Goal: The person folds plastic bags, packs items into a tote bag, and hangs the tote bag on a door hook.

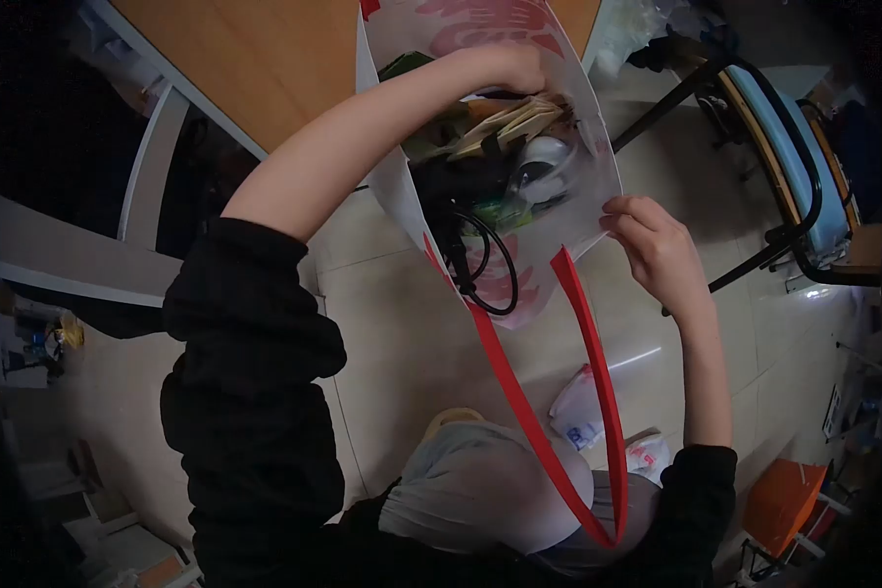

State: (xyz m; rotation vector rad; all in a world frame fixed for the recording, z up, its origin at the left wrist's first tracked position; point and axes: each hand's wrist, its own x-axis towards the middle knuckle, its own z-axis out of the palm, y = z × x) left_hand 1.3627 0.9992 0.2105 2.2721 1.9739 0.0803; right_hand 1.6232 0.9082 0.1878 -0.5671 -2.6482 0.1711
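A white tote bag (583, 167) with red print stands open at the table's edge, and its red strap handle (514, 382) hangs toward me. My left hand (517, 69) reaches inside near the far wall, above some folded tan paper or card pieces (508, 125). Its fingers are hidden. My right hand (654, 243) pinches the bag's right rim between thumb and fingers. Inside lie a black cable (505, 279), a rounded white-and-grey object (544, 157), something dark and some green packaging (500, 213).
A brown table (216, 49) lies behind the bag at upper left. On the right is a blue chair with a black frame (792, 147). Plastic bags (578, 407) lie on the tiled floor by my legs, and an orange box-like object (784, 505) sits at lower right.
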